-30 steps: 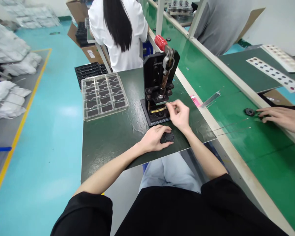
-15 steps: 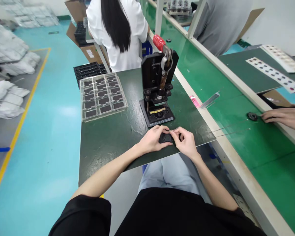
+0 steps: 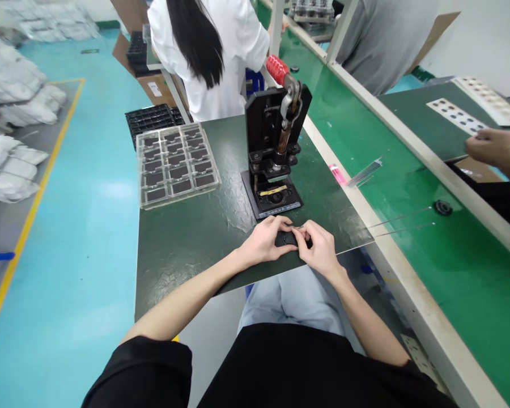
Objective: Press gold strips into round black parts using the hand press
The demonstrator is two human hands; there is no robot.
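Note:
Near the front edge of the dark green table, my left hand (image 3: 267, 241) grips a small black part (image 3: 285, 238) between thumb and fingers. My right hand (image 3: 317, 245) is closed at the part's right side, its thumb and fingertips pinched over it; whatever they pinch is too small to make out. Just beyond my hands stands a black hand press (image 3: 276, 136) with a red handle. A yellow strip (image 3: 273, 191) lies across its base. To the left, a clear tray (image 3: 177, 164) holds several dark rectangular pieces.
Right of the table runs a green conveyor (image 3: 408, 187) with a round black part (image 3: 442, 208), thin metal rods and a pink-ended bundle of strips (image 3: 363, 173) at its rail. A person in white (image 3: 221, 51) sits ahead. Another person's hand (image 3: 497, 148) is at the right.
The other person's hand has moved up and away from the round black part, which has shifted slightly right and down. My fingers have shifted slightly on the black part.

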